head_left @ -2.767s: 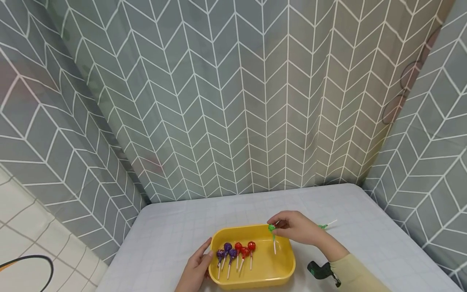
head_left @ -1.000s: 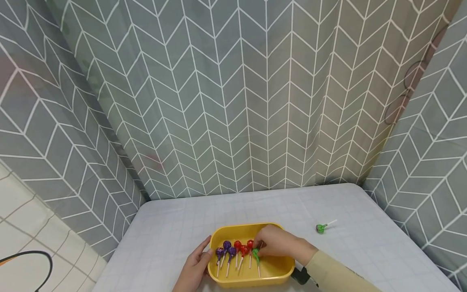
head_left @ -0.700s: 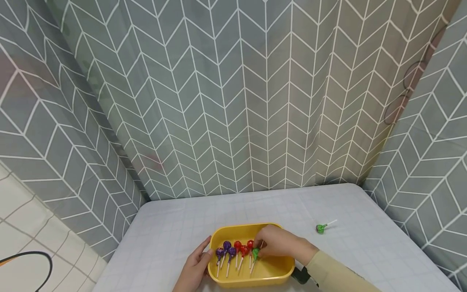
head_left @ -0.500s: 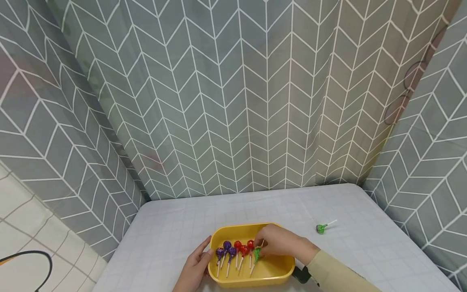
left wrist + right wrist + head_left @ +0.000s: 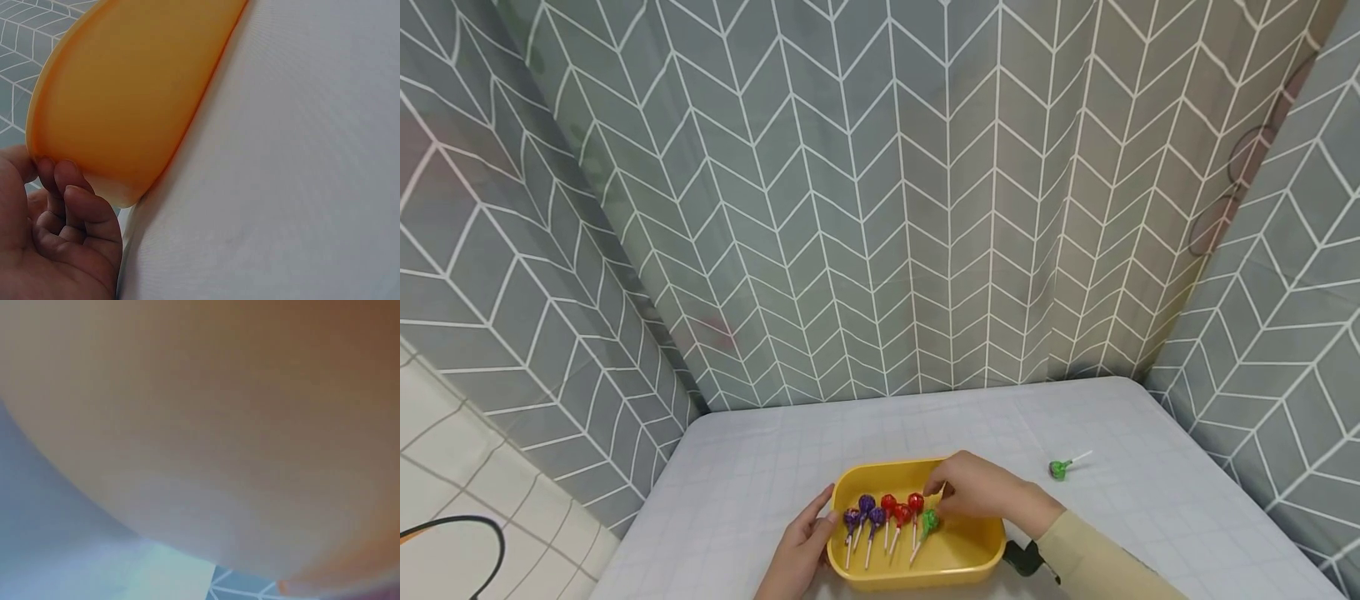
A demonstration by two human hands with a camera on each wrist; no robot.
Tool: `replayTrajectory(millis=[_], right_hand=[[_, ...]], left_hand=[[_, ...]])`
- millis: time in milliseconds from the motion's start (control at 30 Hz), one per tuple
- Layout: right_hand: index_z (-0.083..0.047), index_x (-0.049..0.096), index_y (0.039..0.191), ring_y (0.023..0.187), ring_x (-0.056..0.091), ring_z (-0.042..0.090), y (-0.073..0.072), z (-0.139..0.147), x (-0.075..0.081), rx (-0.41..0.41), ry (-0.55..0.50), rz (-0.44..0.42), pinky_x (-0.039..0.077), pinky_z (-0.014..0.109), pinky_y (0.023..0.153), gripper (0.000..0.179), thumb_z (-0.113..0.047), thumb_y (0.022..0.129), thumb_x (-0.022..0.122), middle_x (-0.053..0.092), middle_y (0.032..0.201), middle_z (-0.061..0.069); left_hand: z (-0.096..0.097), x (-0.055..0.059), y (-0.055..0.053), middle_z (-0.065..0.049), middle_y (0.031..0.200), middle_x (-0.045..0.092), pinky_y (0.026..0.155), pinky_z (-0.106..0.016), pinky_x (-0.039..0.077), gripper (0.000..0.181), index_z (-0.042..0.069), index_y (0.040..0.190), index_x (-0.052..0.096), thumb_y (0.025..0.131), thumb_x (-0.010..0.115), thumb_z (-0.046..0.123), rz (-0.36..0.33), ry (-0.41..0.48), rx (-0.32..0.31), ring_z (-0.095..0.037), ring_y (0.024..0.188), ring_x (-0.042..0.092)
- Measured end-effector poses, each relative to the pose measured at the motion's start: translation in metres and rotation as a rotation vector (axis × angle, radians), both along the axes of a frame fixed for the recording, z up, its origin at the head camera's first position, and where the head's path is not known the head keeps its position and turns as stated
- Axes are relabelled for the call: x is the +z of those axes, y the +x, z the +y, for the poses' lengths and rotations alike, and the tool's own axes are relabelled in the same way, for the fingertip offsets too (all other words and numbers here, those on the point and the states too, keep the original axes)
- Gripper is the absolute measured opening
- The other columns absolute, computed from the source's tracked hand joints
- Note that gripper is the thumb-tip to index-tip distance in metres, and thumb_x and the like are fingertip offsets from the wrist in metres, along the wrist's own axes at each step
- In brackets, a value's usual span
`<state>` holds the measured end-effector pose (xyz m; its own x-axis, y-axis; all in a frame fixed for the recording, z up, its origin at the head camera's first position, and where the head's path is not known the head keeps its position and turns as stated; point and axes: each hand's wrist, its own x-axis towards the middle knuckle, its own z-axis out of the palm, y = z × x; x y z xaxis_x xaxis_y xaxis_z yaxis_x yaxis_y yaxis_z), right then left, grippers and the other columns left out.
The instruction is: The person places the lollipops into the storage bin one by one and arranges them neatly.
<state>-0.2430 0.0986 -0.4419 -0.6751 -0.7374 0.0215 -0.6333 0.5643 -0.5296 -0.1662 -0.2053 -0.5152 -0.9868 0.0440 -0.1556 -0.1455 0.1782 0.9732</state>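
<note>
My left hand (image 5: 801, 546) grips the left end of a yellow plastic tray (image 5: 917, 575), thumb at the rim; the left wrist view shows the fingers curled against its outer wall (image 5: 125, 106). Three purple lollipops (image 5: 867, 504) and three red lollipops (image 5: 902, 514) lie in its left and middle parts. To their right a green lollipop (image 5: 929, 522) lies with its stick slanting down left. Over the tray, just above this green candy, my right hand (image 5: 973, 486) has its thumb and forefinger parted, seemingly holding nothing. A blurred surface fills most of the right wrist view.
Another green lollipop (image 5: 1058, 469) lies on the white-covered table (image 5: 760, 458), right of the tray. A dark object (image 5: 1024, 557) shows partly beneath the right forearm. Patterned curtains (image 5: 880, 208) stand behind and at both sides.
My right hand carried the green lollipop from the tray's back right to beside the red ones, turned its stick leftward, let go and lifted slightly. My left hand stays on the tray.
</note>
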Motion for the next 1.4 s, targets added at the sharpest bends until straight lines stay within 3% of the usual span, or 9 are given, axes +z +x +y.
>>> replayTrajectory(millis=[300,667,1067,1200,1400], right_hand=[[-0.012,0.074,0.107,0.09,0.066,0.016,-0.008,0.016,0.013,-0.055,-0.094,0.035,0.054,0.024,0.075,0.019,-0.009,0.088,0.076,0.067,0.108,-0.002],[-0.018,0.071,0.114,0.093,0.065,0.017,-0.013,0.068,0.03,-0.197,-0.176,0.053,0.055,0.025,0.073,0.023,-0.014,0.091,0.072,0.067,0.106,-0.005],[-0.018,0.071,0.113,0.097,0.065,0.021,-0.019,0.119,0.009,-0.364,-0.177,0.004,0.055,0.028,0.072,0.025,-0.017,0.089,0.075,0.067,0.112,0.002],[-0.012,0.071,0.115,0.098,0.065,0.026,-0.018,0.132,0.002,-0.382,-0.181,-0.019,0.055,0.029,0.07,0.027,-0.013,0.088,0.075,0.067,0.115,0.009],[-0.007,0.071,0.114,0.104,0.064,0.032,-0.017,0.148,-0.006,-0.414,-0.151,0.03,0.055,0.04,0.081,0.03,-0.01,0.085,0.078,0.067,0.114,0.006]], left_hand=[[0.0,0.0,0.001,-0.01,0.087,0.067,0.058,-0.03,0.051,0.074,0.008,0.156,0.028,0.1,0.056,0.046,-0.013,-0.004,0.005,-0.017,0.064,0.055],[0.0,-0.002,0.001,-0.009,0.092,0.069,0.059,-0.032,0.051,0.075,0.01,0.156,0.029,0.099,0.055,0.049,-0.018,-0.011,0.012,-0.019,0.065,0.056],[0.001,0.001,0.001,-0.009,0.091,0.068,0.058,-0.031,0.051,0.074,0.009,0.156,0.028,0.099,0.055,0.048,-0.007,-0.003,0.007,-0.018,0.064,0.056],[0.001,0.0,0.001,-0.009,0.089,0.068,0.059,-0.032,0.052,0.075,0.008,0.156,0.028,0.099,0.055,0.049,-0.016,-0.009,0.003,-0.018,0.064,0.057],[0.0,-0.002,0.002,-0.01,0.088,0.068,0.061,-0.033,0.053,0.077,0.008,0.157,0.027,0.098,0.055,0.05,-0.02,0.003,-0.007,-0.019,0.065,0.058]])
